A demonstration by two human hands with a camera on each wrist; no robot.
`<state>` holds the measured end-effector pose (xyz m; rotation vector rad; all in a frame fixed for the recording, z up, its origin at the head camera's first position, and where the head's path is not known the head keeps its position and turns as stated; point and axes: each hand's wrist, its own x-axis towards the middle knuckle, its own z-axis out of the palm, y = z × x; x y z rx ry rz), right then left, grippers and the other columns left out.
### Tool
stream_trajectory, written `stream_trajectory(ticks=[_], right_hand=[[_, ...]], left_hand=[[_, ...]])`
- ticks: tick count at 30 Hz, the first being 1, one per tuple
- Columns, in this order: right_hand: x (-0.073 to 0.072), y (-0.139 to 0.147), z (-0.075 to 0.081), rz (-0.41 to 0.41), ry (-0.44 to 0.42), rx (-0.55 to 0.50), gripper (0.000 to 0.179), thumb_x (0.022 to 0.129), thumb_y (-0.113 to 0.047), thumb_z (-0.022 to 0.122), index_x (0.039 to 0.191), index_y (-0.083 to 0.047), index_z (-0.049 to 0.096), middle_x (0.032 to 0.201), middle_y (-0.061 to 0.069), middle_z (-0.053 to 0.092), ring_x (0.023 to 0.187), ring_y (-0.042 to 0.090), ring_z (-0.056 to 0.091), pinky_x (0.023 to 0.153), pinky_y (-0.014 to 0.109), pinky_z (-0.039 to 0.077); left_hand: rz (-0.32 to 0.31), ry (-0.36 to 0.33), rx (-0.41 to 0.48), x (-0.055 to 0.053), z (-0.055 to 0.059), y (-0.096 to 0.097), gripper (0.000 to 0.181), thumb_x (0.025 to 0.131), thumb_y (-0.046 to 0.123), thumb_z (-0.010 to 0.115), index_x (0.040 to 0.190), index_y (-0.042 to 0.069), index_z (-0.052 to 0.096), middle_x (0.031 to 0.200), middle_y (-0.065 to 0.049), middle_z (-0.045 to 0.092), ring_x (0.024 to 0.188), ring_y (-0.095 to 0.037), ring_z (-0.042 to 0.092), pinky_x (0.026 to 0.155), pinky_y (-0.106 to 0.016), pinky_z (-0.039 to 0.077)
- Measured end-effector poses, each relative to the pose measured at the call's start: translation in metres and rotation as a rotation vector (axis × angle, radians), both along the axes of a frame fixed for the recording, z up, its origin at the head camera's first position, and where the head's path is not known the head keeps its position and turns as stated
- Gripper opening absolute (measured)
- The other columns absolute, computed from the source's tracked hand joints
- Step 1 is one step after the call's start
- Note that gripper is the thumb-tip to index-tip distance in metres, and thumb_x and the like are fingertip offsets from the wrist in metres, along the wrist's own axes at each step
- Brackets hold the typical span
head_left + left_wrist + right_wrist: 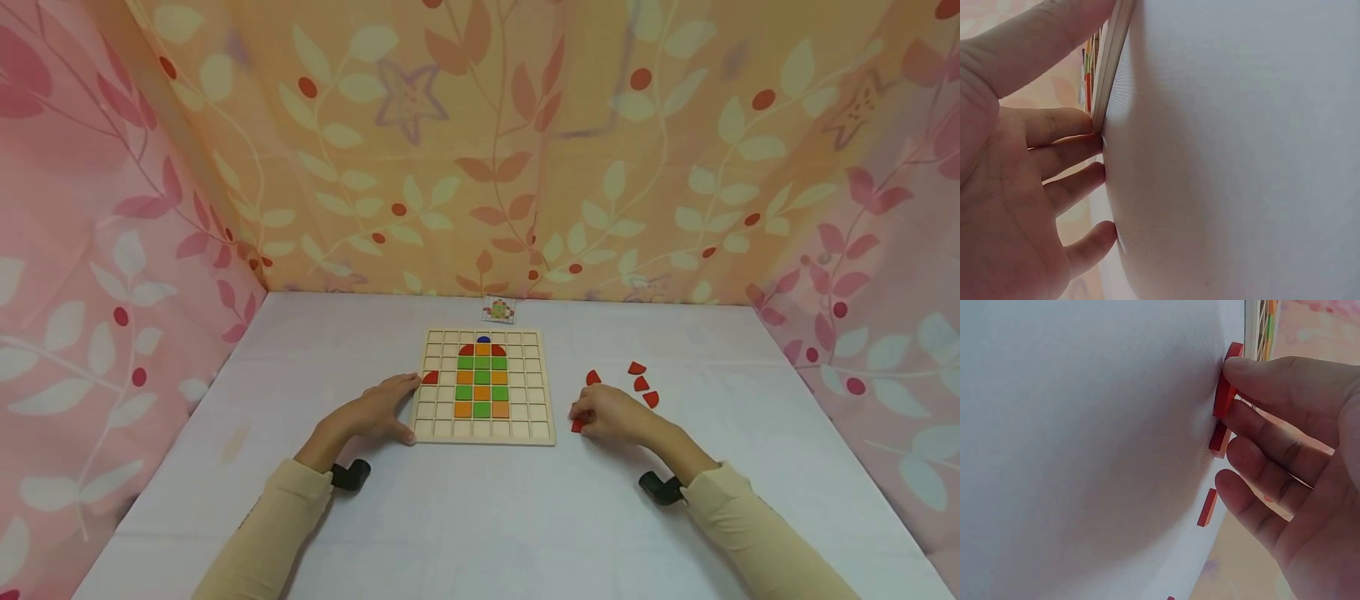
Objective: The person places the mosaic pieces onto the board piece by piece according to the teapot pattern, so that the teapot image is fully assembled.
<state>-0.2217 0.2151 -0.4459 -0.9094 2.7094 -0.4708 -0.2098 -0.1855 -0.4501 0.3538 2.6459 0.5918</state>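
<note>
My left hand [375, 410] is at the left edge of a wooden grid board [483, 442], thumb and fingers spread and straight against its side. On the board, green squares [482, 409] and orange squares [463, 409] form a block. Above it are two red quarter-circle pieces [467, 350] and a blue piece [483, 340]. Another red piece [431, 378] lies in the leftmost column. To the right of the board, my right hand [611, 414] pinches a red quarter-circle piece [1227, 387] close over the table, thumb on its face. A second red piece [1219, 440] lies just behind it.
Several loose red pieces [641, 383] lie on the white tablecloth [480, 525] beyond my right hand. A small pattern card [498, 309] is behind the board. Patterned curtains [480, 167] stand at the back and both sides.
</note>
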Motion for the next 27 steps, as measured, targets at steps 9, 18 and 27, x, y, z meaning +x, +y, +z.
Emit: stream_trajectory(ticks=[9,18,27], right_hand=[[0.0050,-0.0042,0.0008,-0.016,0.056,0.040,0.020,0.077,-0.019,0.082,0.095,-0.012,0.076,0.082,-0.007,0.061,0.071,0.006,0.046,0.062,0.019,0.042],[0.0082,-0.0037,-0.0029,-0.014,0.094,0.047,0.016,0.078,-0.016,0.080,0.093,-0.014,0.076,0.082,-0.008,0.060,0.075,0.006,0.046,0.065,0.021,0.044],[0.0082,-0.0037,-0.0026,-0.031,0.082,0.045,0.020,0.077,-0.014,0.081,0.097,-0.013,0.076,0.082,-0.008,0.059,0.076,0.006,0.048,0.068,0.022,0.047]], left_hand=[[0.002,-0.001,-0.001,-0.0006,-0.0007,-0.0005,0.099,0.074,0.028,0.085,0.153,0.008,0.029,0.162,-0.012,0.025,0.149,-0.035,0.020,0.118,-0.060,0.019],[-0.005,0.001,-0.008,-0.0004,-0.0023,-0.0008,0.100,0.073,0.029,0.085,0.153,0.007,0.029,0.161,-0.012,0.025,0.149,-0.035,0.020,0.119,-0.059,0.019],[-0.004,0.006,-0.005,-0.0004,-0.0023,-0.0011,0.100,0.073,0.029,0.085,0.153,0.007,0.029,0.162,-0.012,0.025,0.150,-0.035,0.020,0.118,-0.059,0.020]])
